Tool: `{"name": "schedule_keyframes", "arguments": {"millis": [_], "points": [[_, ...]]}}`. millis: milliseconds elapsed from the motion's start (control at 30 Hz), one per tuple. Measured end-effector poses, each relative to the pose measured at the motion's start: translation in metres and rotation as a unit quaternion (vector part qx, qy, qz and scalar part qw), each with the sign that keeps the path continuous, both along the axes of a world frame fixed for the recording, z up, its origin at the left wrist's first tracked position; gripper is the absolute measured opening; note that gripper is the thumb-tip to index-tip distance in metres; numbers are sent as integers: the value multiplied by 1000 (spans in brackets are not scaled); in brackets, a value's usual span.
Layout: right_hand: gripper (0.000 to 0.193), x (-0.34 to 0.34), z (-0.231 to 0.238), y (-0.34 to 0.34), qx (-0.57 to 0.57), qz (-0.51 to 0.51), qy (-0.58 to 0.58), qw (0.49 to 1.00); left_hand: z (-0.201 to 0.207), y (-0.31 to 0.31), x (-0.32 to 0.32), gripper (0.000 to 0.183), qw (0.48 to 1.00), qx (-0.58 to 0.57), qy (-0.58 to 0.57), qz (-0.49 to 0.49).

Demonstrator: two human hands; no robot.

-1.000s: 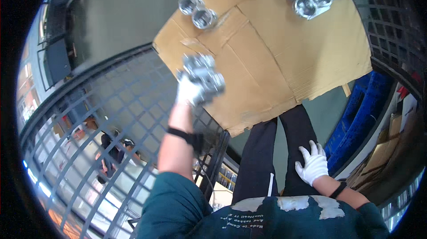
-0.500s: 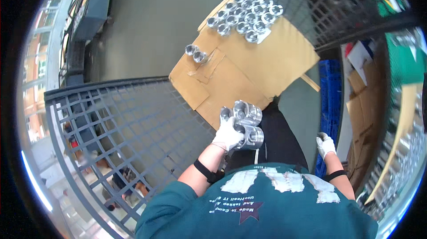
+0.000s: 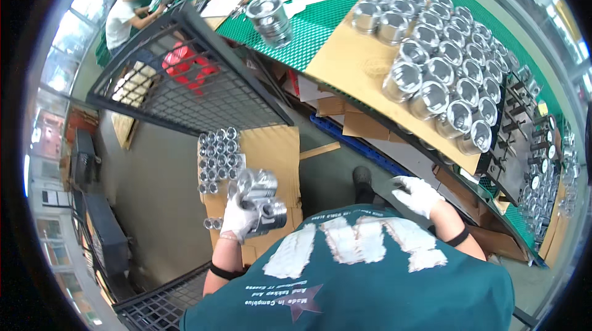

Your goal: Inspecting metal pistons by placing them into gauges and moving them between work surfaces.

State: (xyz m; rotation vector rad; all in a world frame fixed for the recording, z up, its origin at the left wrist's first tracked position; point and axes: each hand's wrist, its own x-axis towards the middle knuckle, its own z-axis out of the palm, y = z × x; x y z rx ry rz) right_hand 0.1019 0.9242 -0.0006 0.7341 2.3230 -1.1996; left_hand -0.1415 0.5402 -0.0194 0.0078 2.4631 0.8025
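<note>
Left grip (image 3: 238, 216) — gloved, fingers wrapped around metal cylinders (image 3: 271, 212), held above lower cardboard sheet (image 3: 271, 146). Right grip (image 3: 418, 196) — gloved, fingers loosely spread, empty, near desk (image 3: 308, 35). Similar cylinders (image 3: 430, 104) stand grouped on desk's cardboard (image 3: 348, 66).

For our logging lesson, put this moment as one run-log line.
left hand: holding pistons | right hand: open, empty | lower cardboard: piston rows | green-covered bench: piston cluster

Held cylinders (image 3: 270, 214) are glossy, grooved metal. Gloves (image 3: 237, 217) are matt cloth. Sheet (image 3: 270, 149) is matt cardboard. Mat (image 3: 311, 40) looks textured. Shirt (image 3: 394, 297) is matt cloth, its white print (image 3: 356, 238) rough.
</note>
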Motion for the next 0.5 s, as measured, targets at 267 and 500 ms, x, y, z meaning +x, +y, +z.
{"name": "schedule_keyframes", "arguments": {"millis": [267,500], "points": [[37,39,72,102,-61,-96,180,977,83,275,-82,45,896,21,295,-331],[36,66,62,140,-59,-169,195,964,71,431,-122,40,801,-139,334,-477]]}}
